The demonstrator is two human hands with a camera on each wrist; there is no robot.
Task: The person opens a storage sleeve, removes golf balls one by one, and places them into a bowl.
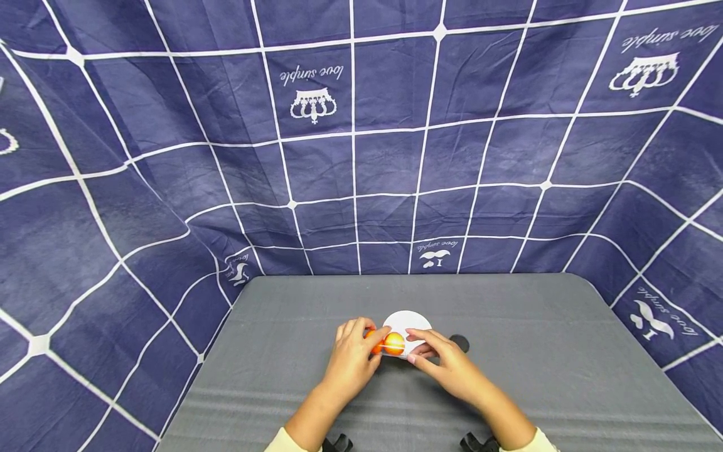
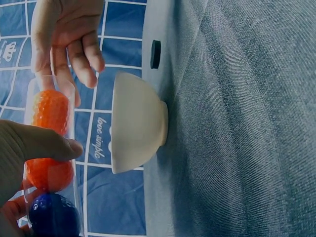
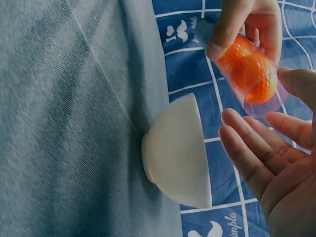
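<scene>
My left hand point(image 1: 351, 359) grips a clear plastic tube point(image 2: 75, 173), with the thumb across its side. Dimpled golf balls sit in a row inside: two orange balls point(image 2: 51, 111) and a dark blue ball point(image 2: 54, 215) at the end nearer the left palm. The tube is held above the table, tilted in the right wrist view. Beside its other end is my right hand point(image 1: 454, 370), fingers extended and thumb right at the tube's rim point(image 3: 266, 111). Below both hands a white bowl point(image 1: 407, 320) stands upright on the table, partly hidden by them in the head view.
A small black disc point(image 1: 460, 343) lies on the grey cloth-covered table point(image 1: 294, 314), just right of the bowl. Blue cloth point(image 1: 390, 163) with white grid lines hangs behind the table and along both sides.
</scene>
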